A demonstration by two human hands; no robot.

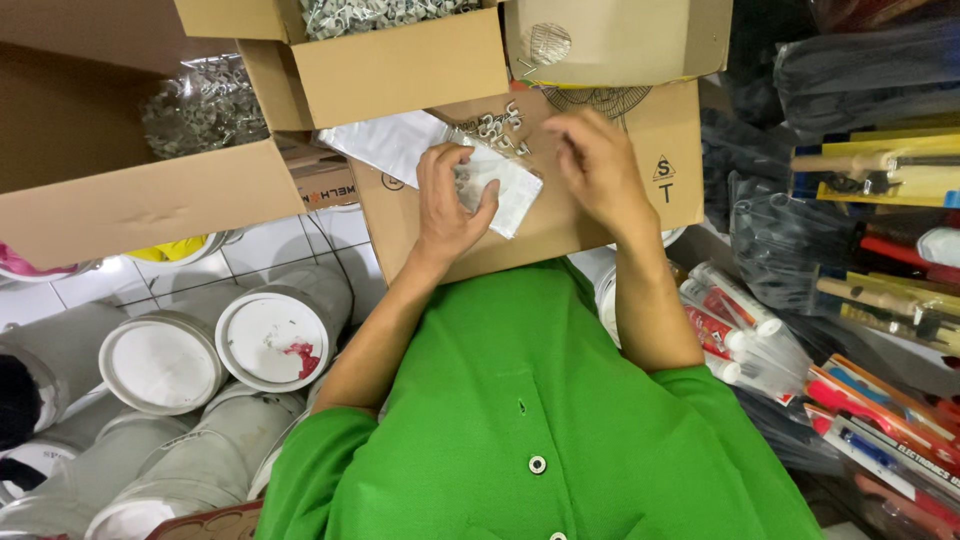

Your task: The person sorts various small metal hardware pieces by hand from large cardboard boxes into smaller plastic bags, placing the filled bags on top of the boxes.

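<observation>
Cardboard box (560, 225) top: L hand (447, 200) grips plastic bag (500, 185); R hand (597, 165) loosely curled, empty.

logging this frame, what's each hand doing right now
Left hand: closed on a small clear plastic bag.
Right hand: fingers curled over the cardboard box; grip cannot be told.

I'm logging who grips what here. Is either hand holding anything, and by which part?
The left hand pinches a small clear plastic bag by its near end, against the cardboard box. The right hand hovers over loose small clips; whether it holds any cannot be told.
</observation>
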